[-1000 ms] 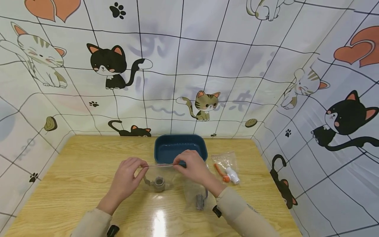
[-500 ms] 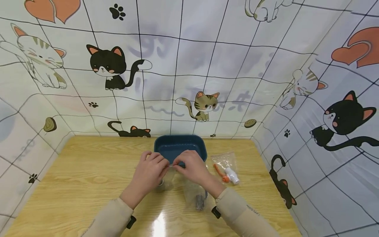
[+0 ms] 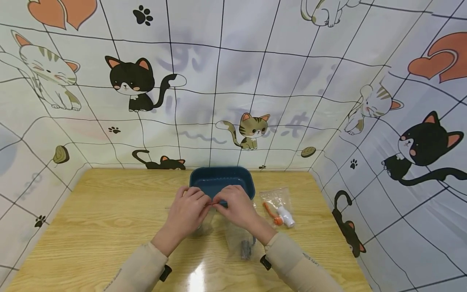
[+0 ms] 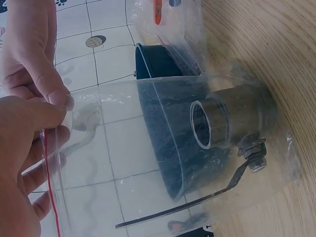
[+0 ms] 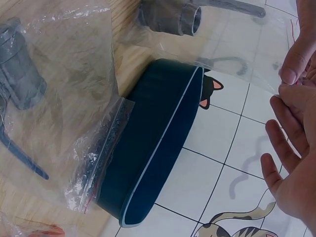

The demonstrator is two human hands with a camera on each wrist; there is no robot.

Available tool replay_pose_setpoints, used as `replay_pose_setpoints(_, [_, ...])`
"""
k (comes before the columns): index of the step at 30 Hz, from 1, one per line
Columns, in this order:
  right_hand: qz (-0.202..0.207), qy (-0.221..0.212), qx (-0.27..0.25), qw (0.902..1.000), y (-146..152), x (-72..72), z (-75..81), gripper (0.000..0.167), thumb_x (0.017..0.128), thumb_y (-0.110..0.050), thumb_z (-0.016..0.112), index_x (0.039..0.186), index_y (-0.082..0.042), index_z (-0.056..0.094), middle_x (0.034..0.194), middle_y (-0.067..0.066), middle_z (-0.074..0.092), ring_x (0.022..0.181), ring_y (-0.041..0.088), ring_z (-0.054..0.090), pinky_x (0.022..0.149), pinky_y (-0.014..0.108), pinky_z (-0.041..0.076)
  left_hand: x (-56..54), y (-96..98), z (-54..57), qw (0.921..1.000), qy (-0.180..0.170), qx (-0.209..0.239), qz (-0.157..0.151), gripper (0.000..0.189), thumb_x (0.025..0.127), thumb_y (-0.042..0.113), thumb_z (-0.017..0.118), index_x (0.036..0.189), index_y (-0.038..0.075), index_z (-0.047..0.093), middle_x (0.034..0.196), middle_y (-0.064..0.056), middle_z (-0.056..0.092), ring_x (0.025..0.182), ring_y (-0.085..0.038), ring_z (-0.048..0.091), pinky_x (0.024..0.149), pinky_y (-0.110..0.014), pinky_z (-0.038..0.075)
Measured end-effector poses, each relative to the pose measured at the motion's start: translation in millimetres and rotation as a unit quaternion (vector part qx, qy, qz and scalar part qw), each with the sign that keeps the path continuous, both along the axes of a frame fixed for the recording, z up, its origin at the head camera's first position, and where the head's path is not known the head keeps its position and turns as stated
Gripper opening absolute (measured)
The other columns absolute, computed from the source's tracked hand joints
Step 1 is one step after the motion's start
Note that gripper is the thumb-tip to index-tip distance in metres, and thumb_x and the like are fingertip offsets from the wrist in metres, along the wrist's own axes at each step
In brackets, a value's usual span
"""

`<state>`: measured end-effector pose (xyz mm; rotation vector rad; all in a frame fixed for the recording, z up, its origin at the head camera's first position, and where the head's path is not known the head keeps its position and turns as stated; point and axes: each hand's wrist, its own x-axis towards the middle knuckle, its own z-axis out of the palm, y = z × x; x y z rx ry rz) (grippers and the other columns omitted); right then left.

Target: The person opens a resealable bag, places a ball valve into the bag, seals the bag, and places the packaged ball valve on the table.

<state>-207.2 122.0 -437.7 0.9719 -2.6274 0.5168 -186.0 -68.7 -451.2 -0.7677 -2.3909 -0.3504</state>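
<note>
The clear bag (image 4: pixel 148 148) is pinched at its mouth by both hands (left hand (image 3: pixel 187 213), right hand (image 3: pixel 235 209)); the valve (image 4: pixel 237 121) inside lies lengthwise along the tabletop (image 3: pixel 109 219).

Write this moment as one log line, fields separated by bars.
left hand: pinches clear bag top | right hand: pinches same top | inside bag: metal valve | behind: blue tray

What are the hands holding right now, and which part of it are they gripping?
Both hands, left and right, pinch the top zip edge of a clear plastic bag with a grey metal valve inside.
</note>
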Motion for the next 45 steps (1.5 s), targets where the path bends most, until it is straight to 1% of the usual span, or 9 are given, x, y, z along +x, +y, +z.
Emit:
replay_pose_setpoints(8, [-0.005, 0.026, 0.016, 0.9995, -0.8, 1.5, -0.5, 0.005, 0.088, -0.031, 0.073, 0.089, -0.027, 0.073, 0.085, -0.014, 0.070, 0.094, 0.008, 0.062, 0.097, 0.037, 0.046, 1.0, -2.0, 0.0, 0.9999, -0.007, 0.004, 0.007, 0.006, 0.085, 0.024, 0.075, 0.083, 0.020, 0.072, 0.082, 0.005, 0.071, 0.091, -0.020, 0.061, 0.093, -0.048, 0.043])
replay_pose_setpoints(12, [-0.004, 0.037, 0.014, 0.9992, -1.8, 1.6, -0.8, 0.003, 0.087, -0.029, 0.073, 0.088, -0.027, 0.072, 0.084, -0.014, 0.070, 0.095, 0.009, 0.062, 0.097, 0.037, 0.046, 2.8, -4.6, 1.0, 0.9999, -0.009, 0.004, 0.012, 0.006, 0.085, 0.021, 0.074, 0.081, 0.020, 0.070, 0.081, 0.005, 0.070, 0.092, -0.021, 0.062, 0.092, -0.047, 0.043])
replay_pose_setpoints(17, [0.007, 0.049, 0.003, 0.9987, -4.6, 0.6, -1.2, 0.006, 0.085, -0.028, 0.076, 0.089, -0.026, 0.071, 0.085, -0.012, 0.071, 0.095, 0.011, 0.063, 0.097, 0.037, 0.046, 3.3, -5.7, 2.8, 0.9999, -0.001, -0.005, 0.011, 0.006, 0.087, 0.021, 0.072, 0.082, 0.020, 0.070, 0.083, 0.004, 0.070, 0.091, -0.020, 0.062, 0.093, -0.047, 0.043])
replay_pose_setpoints(21, [0.011, 0.059, 0.006, 0.9982, -5.8, 0.9, -1.1, 0.006, 0.086, -0.029, 0.075, 0.088, -0.026, 0.071, 0.084, -0.012, 0.070, 0.093, 0.010, 0.063, 0.097, 0.036, 0.046, 3.3, -7.4, 0.3, 0.9999, 0.000, 0.001, 0.013, 0.005, 0.087, 0.022, 0.073, 0.083, 0.020, 0.070, 0.083, 0.005, 0.070, 0.091, -0.019, 0.062, 0.093, -0.046, 0.043])
replay_pose_setpoints(26, [0.006, 0.063, 0.028, 0.9976, -7.0, 1.8, -1.3, 0.005, 0.091, -0.029, 0.069, 0.086, -0.027, 0.068, 0.086, -0.014, 0.069, 0.094, 0.008, 0.062, 0.097, 0.034, 0.046, 3.1, -10.5, -4.4, 0.9998, 0.011, 0.004, 0.017, 0.005, 0.086, 0.022, 0.072, 0.084, 0.019, 0.069, 0.084, 0.004, 0.070, 0.091, -0.020, 0.062, 0.093, -0.047, 0.044])
replay_pose_setpoints(31, [0.008, 0.066, 0.039, 0.9970, -9.5, 1.4, -2.8, 0.006, 0.093, -0.030, 0.066, 0.089, -0.027, 0.069, 0.088, -0.014, 0.070, 0.096, 0.008, 0.062, 0.098, 0.033, 0.045, 4.3, -11.9, -4.2, 0.9996, 0.024, 0.003, 0.012, 0.006, 0.086, 0.020, 0.074, 0.083, 0.018, 0.069, 0.084, 0.002, 0.070, 0.089, -0.021, 0.063, 0.091, -0.047, 0.045])
replay_pose_setpoints(38, [0.006, 0.068, 0.025, 0.9974, -10.2, 1.4, -4.7, 0.004, 0.091, -0.030, 0.068, 0.089, -0.026, 0.069, 0.087, -0.013, 0.070, 0.094, 0.008, 0.063, 0.096, 0.034, 0.046, 4.5, -19.7, -7.1, 0.9997, 0.013, 0.015, 0.016, 0.007, 0.084, 0.021, 0.075, 0.084, 0.019, 0.068, 0.084, 0.004, 0.070, 0.092, -0.022, 0.063, 0.092, -0.047, 0.044])
replay_pose_setpoints(42, [0.014, 0.065, 0.021, 0.9975, -12.0, 0.9, -5.6, 0.004, 0.090, -0.030, 0.070, 0.090, -0.026, 0.070, 0.088, -0.013, 0.070, 0.095, 0.008, 0.063, 0.097, 0.034, 0.046, 3.6, -21.3, -8.4, 0.9994, 0.027, 0.020, 0.004, 0.005, 0.085, 0.020, 0.074, 0.083, 0.018, 0.069, 0.083, 0.003, 0.070, 0.090, -0.022, 0.063, 0.091, -0.047, 0.045])
replay_pose_setpoints(45, [0.020, 0.072, 0.024, 0.9969, -13.3, 0.9, -6.7, 0.004, 0.090, -0.031, 0.070, 0.090, -0.027, 0.071, 0.087, -0.014, 0.070, 0.094, 0.008, 0.063, 0.096, 0.033, 0.046, 3.9, -20.6, -7.9, 0.9994, 0.030, 0.018, -0.002, 0.005, 0.085, 0.020, 0.073, 0.083, 0.018, 0.069, 0.083, 0.002, 0.070, 0.090, -0.021, 0.063, 0.090, -0.047, 0.045])
